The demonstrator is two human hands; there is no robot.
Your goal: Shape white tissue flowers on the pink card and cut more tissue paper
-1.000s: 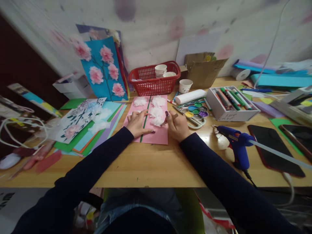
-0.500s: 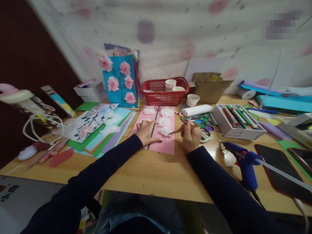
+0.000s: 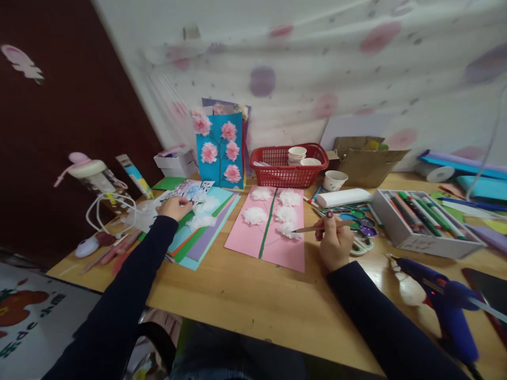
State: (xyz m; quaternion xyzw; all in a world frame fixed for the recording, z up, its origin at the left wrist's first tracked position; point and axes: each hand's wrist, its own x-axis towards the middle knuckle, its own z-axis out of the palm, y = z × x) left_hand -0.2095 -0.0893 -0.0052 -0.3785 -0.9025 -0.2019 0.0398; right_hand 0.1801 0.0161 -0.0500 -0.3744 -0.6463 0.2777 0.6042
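Observation:
A pink sheet of paper (image 3: 245,240) lies on the table with a green stem strip (image 3: 268,226) down its middle. Several fluffy white paper flowers (image 3: 255,215) sit on both sides of the strip, and thin lines run from it. My right hand (image 3: 336,243) grips a brown wooden pencil (image 3: 307,229), its point at the lower right flower. To the left, my left hand (image 3: 174,208) is over a printed floral sheet (image 3: 206,185) on a stack of coloured papers (image 3: 204,245). Its fingers are bent, and their tips are partly hidden. White tissue tufts (image 3: 201,219) lie beside it.
Behind stand a blue card with pink flowers (image 3: 219,158), a red basket (image 3: 285,171) and a paper cup (image 3: 335,180). A paint palette (image 3: 358,221), marker box (image 3: 428,240) and blue glue gun (image 3: 439,295) are at right. A bottle (image 3: 93,174) and cable (image 3: 99,221) are left.
My left hand has left the pink sheet and moved left to the printed floral sheet. My right hand keeps the pencil point at the flower. The view has shifted left.

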